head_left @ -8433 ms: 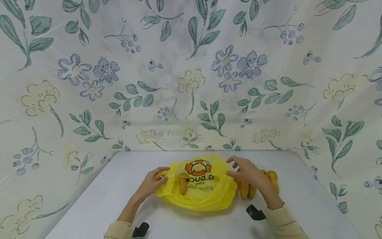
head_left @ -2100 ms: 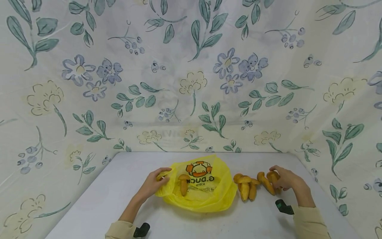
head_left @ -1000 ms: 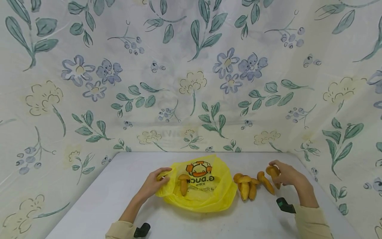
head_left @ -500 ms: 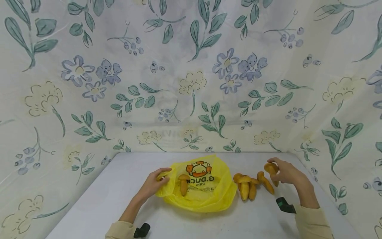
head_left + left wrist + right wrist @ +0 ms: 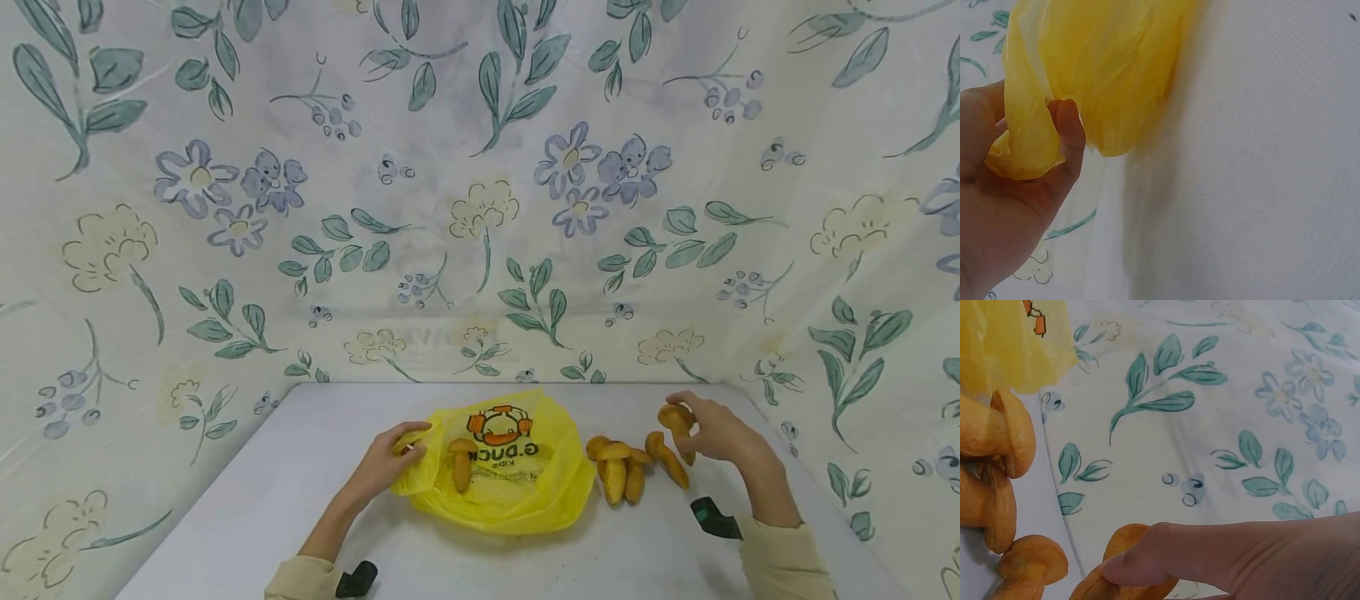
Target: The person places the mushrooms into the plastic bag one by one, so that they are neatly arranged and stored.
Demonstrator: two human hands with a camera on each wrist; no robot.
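Note:
My left hand (image 5: 384, 460) grips the gathered left edge of a yellow plastic bag (image 5: 517, 508), its fingers curled round the film in the left wrist view. A brown mushroom (image 5: 461, 475) lies on or inside the bag, left of the printed duck; the see-through film makes it hard to tell which. At the right, my right hand (image 5: 716, 429) pinches another mushroom (image 5: 676, 417) by its upper part, cap up and stem slanting down. Just left of it lies a single mushroom (image 5: 670, 462). A cluster of mushrooms (image 5: 615, 475) sits against the bag's right side.
A white tabletop (image 5: 480, 571) carries everything. Behind it and at both sides hangs a floral sheet (image 5: 480, 275). Black wrist cameras (image 5: 716, 518) jut inward from both cuffs.
My right hand has moved from above the bag to the mushrooms at the far right, taken hold of one and raised it a little up and left. The left hand stays on the bag.

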